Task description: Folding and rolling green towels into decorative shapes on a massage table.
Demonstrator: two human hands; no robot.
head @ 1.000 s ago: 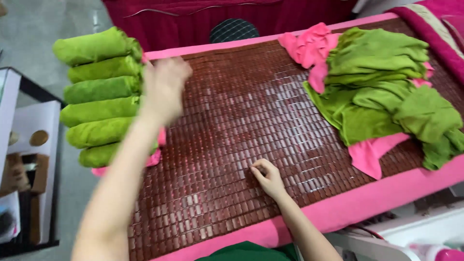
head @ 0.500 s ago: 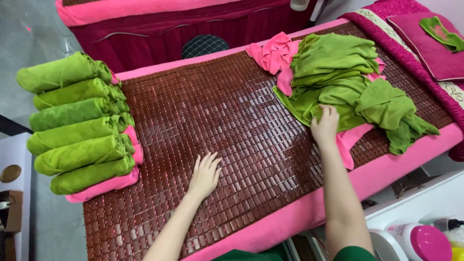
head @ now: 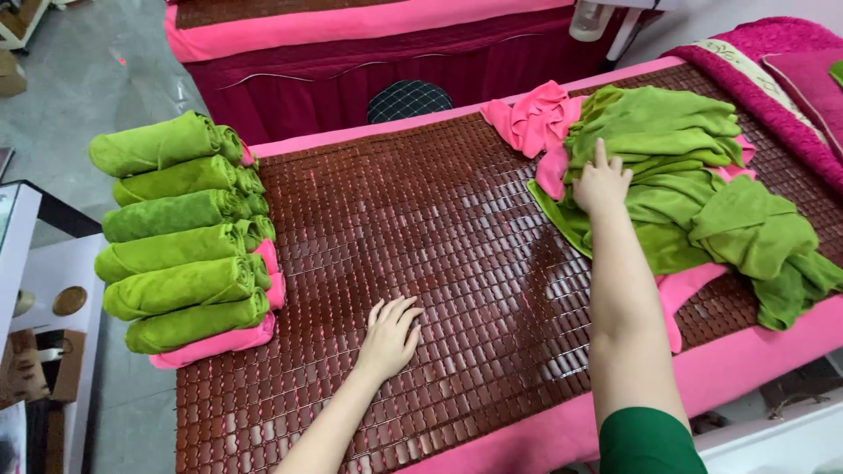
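Six green rolls lay stacked in a row at the bed's left edge, on a pink cloth, so that much looked done. A loose pile of green towels, with pink ones mixed in, lay unrolled at the right end; judging by its bulk, a good share was left. The right hand rested on the pile's near edge, fingers loosely spread, gripping nothing that I could see. The left hand lay flat and open on the mat, holding nothing. The mat was dark red, of small glossy tiles, over a pink-covered bed. A second such bed stood beyond, on a grey floor.
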